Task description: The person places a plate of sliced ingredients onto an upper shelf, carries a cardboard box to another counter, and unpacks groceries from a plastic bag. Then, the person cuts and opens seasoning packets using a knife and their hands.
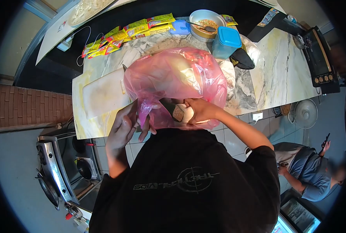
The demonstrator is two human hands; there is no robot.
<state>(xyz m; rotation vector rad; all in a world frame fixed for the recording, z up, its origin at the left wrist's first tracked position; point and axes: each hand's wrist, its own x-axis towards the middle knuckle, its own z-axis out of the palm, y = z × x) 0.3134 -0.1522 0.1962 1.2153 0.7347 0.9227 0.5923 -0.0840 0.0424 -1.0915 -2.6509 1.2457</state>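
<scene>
A large pink translucent plastic bag (pixel 173 73) lies bulging on the marble counter in front of me, with pale contents showing dimly through it. My left hand (pixel 124 126) is at the bag's near left side, its fingers closed on the gathered plastic. At the bag's near edge my right hand (pixel 202 110) grips a pale, bread-like piece with a brown, grainy face (pixel 178 113). The fingertips of the right hand are partly hidden behind the piece. Left of the bag lies a white cutting board (pixel 105 93).
Behind the bag are yellow-green packets (pixel 137 28), a bowl of food with a spoon (pixel 206 24) and a blue-lidded container (pixel 226 42). A stove (pixel 70 167) stands at lower left, an oven (pixel 318 58) at right. Another person (pixel 311 167) is at lower right.
</scene>
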